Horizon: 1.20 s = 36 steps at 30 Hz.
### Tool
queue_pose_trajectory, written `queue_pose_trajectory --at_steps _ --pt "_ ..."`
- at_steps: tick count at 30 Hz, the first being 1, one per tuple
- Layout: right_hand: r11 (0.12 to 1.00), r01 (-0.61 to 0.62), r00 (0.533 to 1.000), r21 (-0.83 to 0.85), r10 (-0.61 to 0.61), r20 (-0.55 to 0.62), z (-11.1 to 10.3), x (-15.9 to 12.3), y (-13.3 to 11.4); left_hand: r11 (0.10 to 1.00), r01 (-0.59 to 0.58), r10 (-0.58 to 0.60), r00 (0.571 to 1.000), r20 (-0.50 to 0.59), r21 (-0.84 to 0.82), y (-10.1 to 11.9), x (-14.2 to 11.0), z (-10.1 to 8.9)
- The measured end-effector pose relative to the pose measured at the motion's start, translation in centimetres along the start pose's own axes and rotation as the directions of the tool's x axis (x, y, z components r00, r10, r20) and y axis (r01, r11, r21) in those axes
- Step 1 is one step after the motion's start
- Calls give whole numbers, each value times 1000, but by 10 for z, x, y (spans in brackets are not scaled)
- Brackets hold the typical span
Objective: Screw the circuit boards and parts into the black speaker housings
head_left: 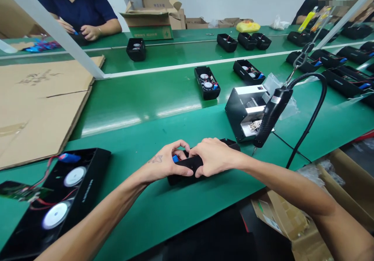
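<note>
near left: one open oblong black case (95, 185), holding round pale speakers (75, 176) and red wires (48, 168). centre, on the smooth green mat (143, 210): one matte black housing (183, 179), grasped by the left hand (170, 160) and the right hand (214, 156), each curled over its edge. beyond: cylindrical black screwdriver (271, 117), boxy metallic machine (236, 115), glossy green strip (146, 93), cardboard carton (150, 28).

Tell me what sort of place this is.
Probably an assembly workshop: many open black housings stand on green benches, a powered screwdriver hangs over one, and another person works opposite.
</note>
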State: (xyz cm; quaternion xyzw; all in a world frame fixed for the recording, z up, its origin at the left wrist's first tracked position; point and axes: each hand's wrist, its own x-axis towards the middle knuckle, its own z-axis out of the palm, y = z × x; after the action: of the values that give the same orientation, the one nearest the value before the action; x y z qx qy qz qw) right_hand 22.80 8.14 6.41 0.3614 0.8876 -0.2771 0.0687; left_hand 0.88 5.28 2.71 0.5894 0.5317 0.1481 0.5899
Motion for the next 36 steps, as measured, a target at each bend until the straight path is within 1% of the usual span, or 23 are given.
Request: queue_pose_trajectory --at_steps 4,7,11,14,17,19,21,24,26,32,36 --pt "999 35 998 -38 -37 -42 6 0 1 999 -25 24 1000 -20 -25 0 1 2" --pt "998 52 998 -31 -53 -32 4 1 2 1000 -27 27 999 -23 -8 3 1 2" --pt "994 102 995 46 -102 -5 0 5 8 998 -1 0 1000 11 61 8 0 0" --pt "986 125 992 107 -127 11 -1 7 13 994 8 -9 1000 7 109 11 -2 -1" --pt "975 135 990 179 -141 22 -2 10 16 993 19 -20 1000 7 118 12 -2 -2" --pt "969 125 991 212 -132 21 -4 11 16 994 29 -29 1000 4 109 12 -2 -3" --pt "970 85 994 229 -97 41 -8 14 15 995 31 -31 1000 -4 95 13 -1 -3" --pt "966 11 993 258 -40 109 -13 19 14 996 23 -22 1000 -9 82 13 0 -3" --pt "956 -14 989 292 -30 147 -15 22 15 997 28 -28 1000 -10 69 12 0 -3" --pt "918 3 980 396 -82 183 -14 30 21 999 39 -39 999 -20 19 9 2 -4" --pt "933 31 983 359 -93 159 -16 31 21 998 49 -49 998 -24 -32 8 4 -7"
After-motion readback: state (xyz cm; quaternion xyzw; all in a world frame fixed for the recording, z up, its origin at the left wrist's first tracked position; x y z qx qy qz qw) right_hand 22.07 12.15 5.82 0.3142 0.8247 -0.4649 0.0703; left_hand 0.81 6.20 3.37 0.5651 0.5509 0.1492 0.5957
